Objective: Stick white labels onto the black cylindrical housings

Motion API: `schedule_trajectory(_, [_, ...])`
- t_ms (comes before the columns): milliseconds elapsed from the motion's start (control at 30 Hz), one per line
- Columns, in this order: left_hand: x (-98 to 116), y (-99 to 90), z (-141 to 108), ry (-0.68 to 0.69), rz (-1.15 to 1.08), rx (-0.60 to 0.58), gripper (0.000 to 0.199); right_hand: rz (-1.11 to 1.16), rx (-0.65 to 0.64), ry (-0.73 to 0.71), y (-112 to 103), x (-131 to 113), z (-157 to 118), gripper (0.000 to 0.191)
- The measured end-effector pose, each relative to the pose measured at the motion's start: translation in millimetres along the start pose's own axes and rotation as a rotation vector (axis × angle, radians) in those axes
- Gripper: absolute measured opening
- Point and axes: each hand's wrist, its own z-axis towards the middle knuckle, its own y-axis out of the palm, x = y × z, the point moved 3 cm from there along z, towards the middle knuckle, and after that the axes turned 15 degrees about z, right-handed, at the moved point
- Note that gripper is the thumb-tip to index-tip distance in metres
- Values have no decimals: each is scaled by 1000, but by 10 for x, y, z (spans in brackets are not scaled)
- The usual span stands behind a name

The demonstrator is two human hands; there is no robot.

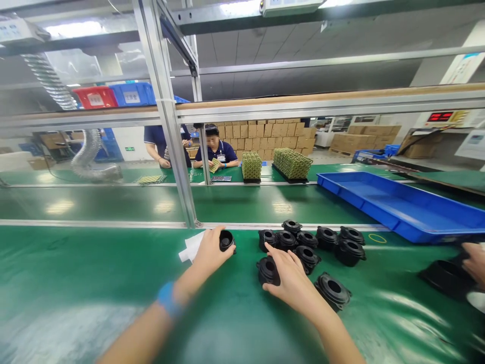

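My left hand (209,253) has its thumb and fingers curled round a black round cup-like plastic part (226,241), whose open hollow faces up. White paper (190,247) lies just left of that hand, partly behind it. My right hand (290,275) grips a black ring-shaped plastic housing (267,270) between thumb and fingers, low over the green tabletop. Several similar black housings (349,252) stand grouped behind and right of my right hand, with central holes facing up. One more housing (333,290) sits nearer, to its right.
A blue tray (401,205) stands at the right, beside a yellow ring (377,238). Another person's hand (475,263) is near a black part (447,278) at the right edge. A metal post (182,172) rises behind my hands. Two co-workers (217,151) are across the bench.
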Motion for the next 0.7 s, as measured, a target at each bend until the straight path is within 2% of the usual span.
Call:
schedule_trajectory(100, [18,158,127,28,84,-55,56,4,5,-4,6,-5,-3,89])
schedule_trajectory(200, [-16,262,140,48,129,-93,59,9,10,-10,18,-6,-8,92])
schedule_trajectory(367, [-135,231,83,71,126,-103,80,17,22,3,27,-19,-12,95])
schedule_trajectory(533, [-235,192,53,71,90,-95,75,32,15,13,14,-38,-14,96])
schedule_trajectory(700, [-294,264,24,78,42,-65,58,47,10,5,11,-53,-16,95])
